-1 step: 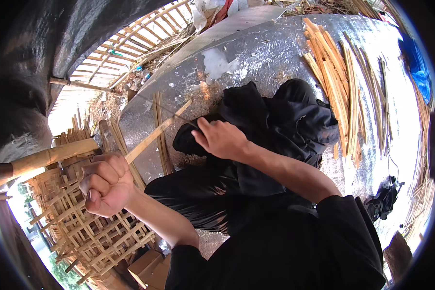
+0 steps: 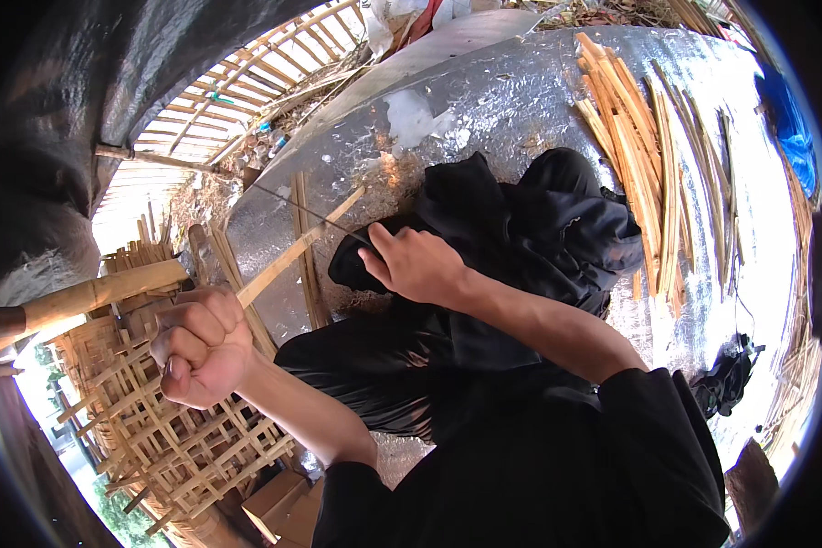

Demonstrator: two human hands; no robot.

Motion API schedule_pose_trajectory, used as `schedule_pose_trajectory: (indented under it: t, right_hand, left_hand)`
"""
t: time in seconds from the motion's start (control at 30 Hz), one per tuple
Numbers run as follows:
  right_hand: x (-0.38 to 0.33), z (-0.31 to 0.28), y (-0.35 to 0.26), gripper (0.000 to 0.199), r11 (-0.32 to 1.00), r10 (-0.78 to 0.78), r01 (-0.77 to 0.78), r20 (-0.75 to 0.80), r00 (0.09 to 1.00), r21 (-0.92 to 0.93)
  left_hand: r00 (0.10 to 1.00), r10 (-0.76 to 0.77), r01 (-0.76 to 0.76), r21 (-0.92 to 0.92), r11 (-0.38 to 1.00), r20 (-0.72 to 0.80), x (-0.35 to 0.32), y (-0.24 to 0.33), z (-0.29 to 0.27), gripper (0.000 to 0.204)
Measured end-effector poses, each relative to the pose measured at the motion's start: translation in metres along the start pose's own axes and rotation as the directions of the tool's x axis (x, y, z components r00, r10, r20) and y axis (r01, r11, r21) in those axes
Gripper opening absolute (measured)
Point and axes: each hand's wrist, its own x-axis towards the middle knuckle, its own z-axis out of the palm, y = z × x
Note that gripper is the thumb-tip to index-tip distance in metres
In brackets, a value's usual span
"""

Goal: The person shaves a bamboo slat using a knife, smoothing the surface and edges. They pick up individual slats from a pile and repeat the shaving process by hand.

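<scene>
While the view tips steeply down over the person's lap, the scene runs as follows from left to right.

Woven lattice: a panel of crossed bamboo strips (image 2: 146,411) stands at the lower left, beyond the left edge of the mat, with thicker bamboo poles (image 2: 100,292) crossing above it.

Left hand: the left hand (image 2: 201,352) is closed into a tight fist around the near end of a bamboo strip (image 2: 292,254), knuckles towards the camera, raised off the mat at its left edge.

Bamboo strip: it slants up and to the right from the fist to a free tip near the mat's middle, passing over a few loose strips (image 2: 306,256) that lie flat there.

Blade: a thin dark blade (image 2: 306,212) runs from the right hand up and to the left, crossing the bamboo strip; whether its edge bites into the strip or only lies against it, I cannot tell.

Right hand: the right hand (image 2: 416,265) is curled shut around the blade's handle, which the fingers hide, and it rests over the black cloth in the middle of the mat.

Black cloth: a crumpled black cloth (image 2: 530,219) covers the person's lap and knees.

Mat: a shiny silver mat (image 2: 511,91) carries everything.

Strip bundle: a heap of long split bamboo strips (image 2: 644,146) lies along the mat's right edge, well apart from both hands.

Far right: a small dark bundle (image 2: 726,379) sits near the mat's lower right edge, and a blue sheet (image 2: 790,123) shows past the upper right corner.
</scene>
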Motion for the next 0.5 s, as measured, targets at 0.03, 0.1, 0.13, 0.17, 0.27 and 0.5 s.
schedule_pose_trajectory:
  t: [0.03,0.1,0.13,0.17,0.27,0.5]
  right_hand:
    - [0.002,0.000,-0.002,0.032,1.000,0.023,-0.023,0.013,1.000,-0.017]
    - [0.003,0.014,0.008,0.032,0.999,0.040,-0.039,0.025,0.999,-0.031]
    - [0.005,0.036,0.042,0.032,0.994,0.107,-0.105,0.052,0.993,-0.033]
    - [0.004,0.053,0.069,0.032,0.985,0.173,-0.171,0.083,0.981,-0.032]
    - [-0.005,0.076,0.101,0.034,0.981,0.192,-0.192,0.015,0.981,-0.005]
    - [0.000,0.083,0.132,0.047,0.974,0.181,-0.174,-0.034,0.983,0.146]
  left_hand:
    - [1.000,-0.012,0.012,0.004,1.000,0.017,0.002,0.001,-0.002,0.039]
    - [1.000,-0.017,0.017,-0.007,1.000,0.005,-0.006,0.006,-0.013,0.040]
    - [0.999,-0.012,0.011,-0.033,0.999,-0.034,-0.013,0.005,-0.020,0.039]
    - [0.997,-0.012,0.008,-0.056,0.998,-0.075,-0.019,0.005,-0.025,0.039]
    - [0.963,0.039,-0.057,-0.061,0.997,-0.266,-0.035,0.010,-0.030,0.037]
    - [0.384,0.318,-0.103,0.302,0.948,-0.867,-0.088,0.063,-0.104,0.028]
